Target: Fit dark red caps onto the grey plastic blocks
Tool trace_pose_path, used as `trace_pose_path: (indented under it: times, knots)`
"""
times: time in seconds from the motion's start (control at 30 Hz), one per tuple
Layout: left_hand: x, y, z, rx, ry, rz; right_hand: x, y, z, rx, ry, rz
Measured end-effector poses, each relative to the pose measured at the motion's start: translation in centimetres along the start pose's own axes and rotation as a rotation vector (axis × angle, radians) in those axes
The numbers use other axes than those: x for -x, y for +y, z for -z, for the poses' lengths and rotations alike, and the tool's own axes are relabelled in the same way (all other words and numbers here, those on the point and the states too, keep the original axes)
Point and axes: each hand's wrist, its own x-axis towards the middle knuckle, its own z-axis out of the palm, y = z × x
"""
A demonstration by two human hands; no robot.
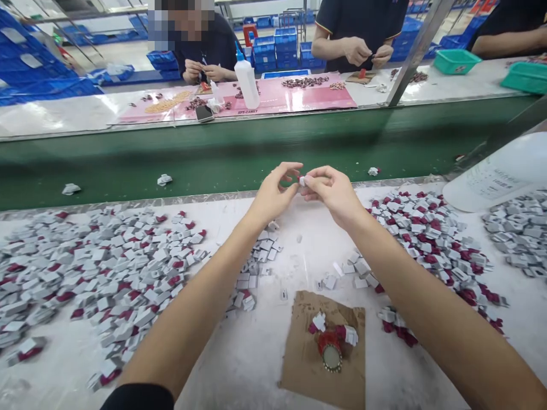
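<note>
My right hand [333, 191] pinches a small white-and-magenta plastic piece [302, 181] between thumb and fingers, above the near table's far edge. My left hand [277, 189] meets it from the other side, its thumb and a finger closed at the magenta end and its index finger arched above. Fingertips partly cover the piece. Below the hands lies a brown cardboard square [299, 364]. On it sit a bottle cap [332, 357] with a toothed rim, red material against it, and two white-and-magenta pieces [318, 323].
Loose grey-and-magenta pieces [128, 267] spread at left, with another heap [427, 228] at right. A large white bottle [496, 171] lies tilted at right. Beyond the green strip [213, 151], co-workers [359, 34] handle small parts near a squeeze bottle [247, 82] and green trays [456, 61].
</note>
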Motion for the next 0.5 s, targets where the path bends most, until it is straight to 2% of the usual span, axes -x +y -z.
trace_pose_path:
  times: [0.1,0.23,0.37,0.5]
  knots:
    - [3.4,2.3,-0.3,0.111,-0.115,-0.176,4.7,-0.4,1.9,-0.136,-0.010,0.021]
    - [7.5,4.5,-0.4,0.200,-0.168,-0.205,10.1,-1.3,3.9,-0.182,-0.015,0.016]
    - [11.4,6.4,0.1,0.217,-0.300,-0.057,15.6,-2.3,5.3,0.049,0.012,0.052]
    - [16.0,8.4,0.2,0.261,-0.460,0.152,21.3,-2.0,6.0,0.226,-0.081,0.065]
